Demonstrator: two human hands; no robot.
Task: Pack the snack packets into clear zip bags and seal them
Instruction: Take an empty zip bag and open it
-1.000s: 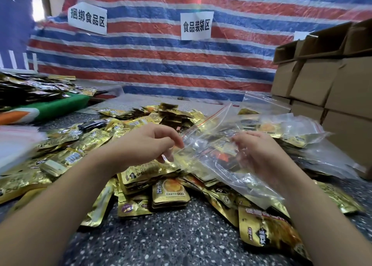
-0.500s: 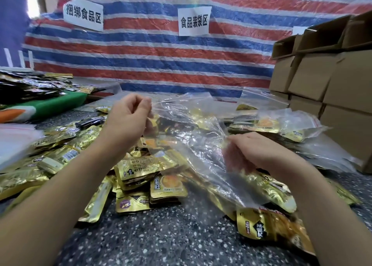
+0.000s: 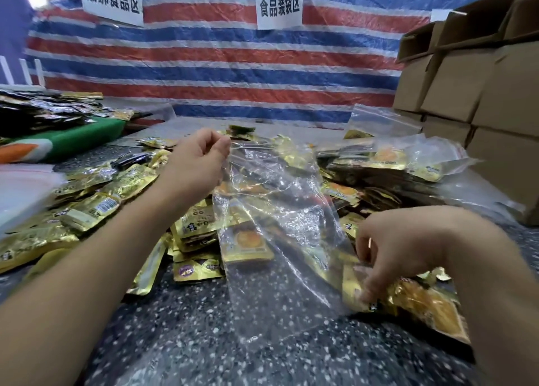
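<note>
Left hand (image 3: 198,163) is raised over the middle of the pile, fingers curled, thumb and fingertips pinching the top edge of an empty clear zip bag (image 3: 277,210). The bag hangs from that pinch and drapes down and to the right, its lower part lying over the gold snack packets (image 3: 198,225) and the speckled tabletop (image 3: 204,342). One gold packet with an orange round print (image 3: 248,242) shows through the film; can't tell if it is inside the bag or just under it.

Right hand (image 3: 390,251) is low at near right, fingers curled downward onto a gold packet (image 3: 414,298) that lies at the bag's right edge. The fingertips are on the packet and the film there; can't tell whether they grip the packet, the bag, or both.

Loose gold packets cover the table from far left to right. At right and further back, filled zip bags (image 3: 408,158) lie in a heap, with another clear bag (image 3: 382,120) propped behind them. Cardboard boxes (image 3: 481,93) are stacked at far right. A stack of clear bags (image 3: 20,190) sits at the left edge, a green board (image 3: 73,137) with dark packets (image 3: 43,108) beyond it. The striped tarp (image 3: 218,64) at the back carries two white paper signs (image 3: 280,6).
</note>
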